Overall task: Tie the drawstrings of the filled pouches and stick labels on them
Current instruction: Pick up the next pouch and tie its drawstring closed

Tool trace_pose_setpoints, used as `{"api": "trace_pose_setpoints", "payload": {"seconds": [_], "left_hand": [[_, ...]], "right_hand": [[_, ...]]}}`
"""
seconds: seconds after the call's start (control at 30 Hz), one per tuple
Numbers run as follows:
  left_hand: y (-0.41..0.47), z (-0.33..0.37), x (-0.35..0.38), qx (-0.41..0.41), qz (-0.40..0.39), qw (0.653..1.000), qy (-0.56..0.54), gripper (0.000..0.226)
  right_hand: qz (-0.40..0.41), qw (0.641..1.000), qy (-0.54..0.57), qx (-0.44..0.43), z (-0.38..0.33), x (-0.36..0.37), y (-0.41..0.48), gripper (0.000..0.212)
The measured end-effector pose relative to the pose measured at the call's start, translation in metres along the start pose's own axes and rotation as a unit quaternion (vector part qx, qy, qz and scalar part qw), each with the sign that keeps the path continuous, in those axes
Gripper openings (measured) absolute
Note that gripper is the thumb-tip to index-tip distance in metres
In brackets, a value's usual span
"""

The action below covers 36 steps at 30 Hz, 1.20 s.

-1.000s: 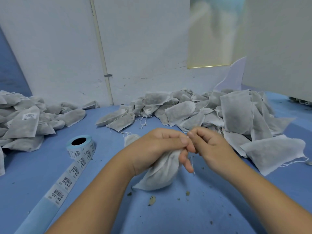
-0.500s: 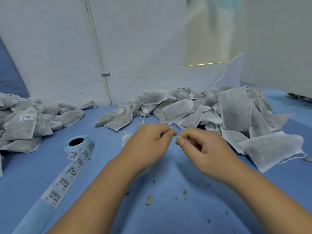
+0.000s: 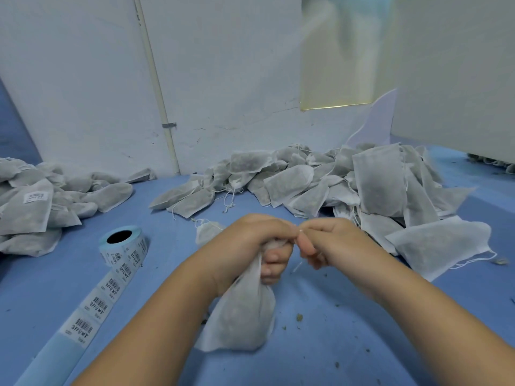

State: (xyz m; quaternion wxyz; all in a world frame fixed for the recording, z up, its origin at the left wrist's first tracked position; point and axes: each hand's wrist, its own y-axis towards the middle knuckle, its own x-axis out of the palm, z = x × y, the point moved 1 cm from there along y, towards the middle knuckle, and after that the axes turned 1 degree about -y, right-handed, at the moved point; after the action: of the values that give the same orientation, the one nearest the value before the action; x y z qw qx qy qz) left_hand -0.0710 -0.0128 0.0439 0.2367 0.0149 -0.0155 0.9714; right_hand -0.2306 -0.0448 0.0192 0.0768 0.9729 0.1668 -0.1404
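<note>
While left hand (image 3: 250, 240) grips pouch (image 3: 239, 319) neck, right hand (image 3: 331, 240) pinches drawstring (image 3: 298, 265); pouch mouth hidden.

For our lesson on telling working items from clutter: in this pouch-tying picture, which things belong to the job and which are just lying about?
Belong to the job:
left hand gripping the held pouch
right hand pinching its drawstring
label roll
right pouch pile
left pouch pile, one pouch labelled

Just lying about:
loose crumbs on the blue table
wall pipe
</note>
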Motion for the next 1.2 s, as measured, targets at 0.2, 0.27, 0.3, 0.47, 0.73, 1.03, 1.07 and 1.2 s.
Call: {"api": "trace_pose_setpoints", "payload": {"seconds": [0.2, 0.27, 0.3, 0.47, 0.73, 1.03, 1.07, 1.2], "left_hand": [[0.002, -0.007, -0.013, -0.081, -0.057, 0.988, -0.122, 0.022], [0.003, -0.01, -0.017, -0.091, -0.052, 0.984, -0.143, 0.022], [0.004, -0.012, -0.019, -0.095, -0.048, 0.983, -0.151, 0.023], [0.006, -0.012, -0.022, -0.094, -0.037, 0.978, -0.182, 0.018], [0.004, -0.015, -0.026, -0.118, -0.06, 0.976, -0.172, 0.029], [0.001, -0.017, -0.03, -0.129, -0.079, 0.973, -0.175, 0.028], [0.001, -0.016, -0.029, -0.127, -0.082, 0.973, -0.175, 0.026], [-0.002, -0.013, -0.027, -0.124, -0.106, 0.972, -0.169, 0.023]], "right_hand": [[0.107, 0.978, -0.178, -0.007, 0.01, -0.002, 0.008, 0.014], [0.158, 0.979, -0.117, -0.053, 0.006, -0.004, 0.007, 0.014], [0.165, 0.983, -0.043, -0.071, 0.003, -0.005, 0.005, 0.013], [0.098, 0.983, 0.096, -0.121, -0.009, -0.003, -0.004, 0.005], [0.013, 0.992, 0.026, -0.119, -0.013, 0.002, -0.009, 0.013], [-0.013, 0.994, 0.041, -0.104, -0.013, 0.0, -0.01, 0.005], [-0.017, 0.994, 0.047, -0.101, -0.014, 0.0, -0.01, 0.005], [-0.032, 0.992, 0.086, -0.082, -0.013, -0.001, -0.008, 0.005]]}}
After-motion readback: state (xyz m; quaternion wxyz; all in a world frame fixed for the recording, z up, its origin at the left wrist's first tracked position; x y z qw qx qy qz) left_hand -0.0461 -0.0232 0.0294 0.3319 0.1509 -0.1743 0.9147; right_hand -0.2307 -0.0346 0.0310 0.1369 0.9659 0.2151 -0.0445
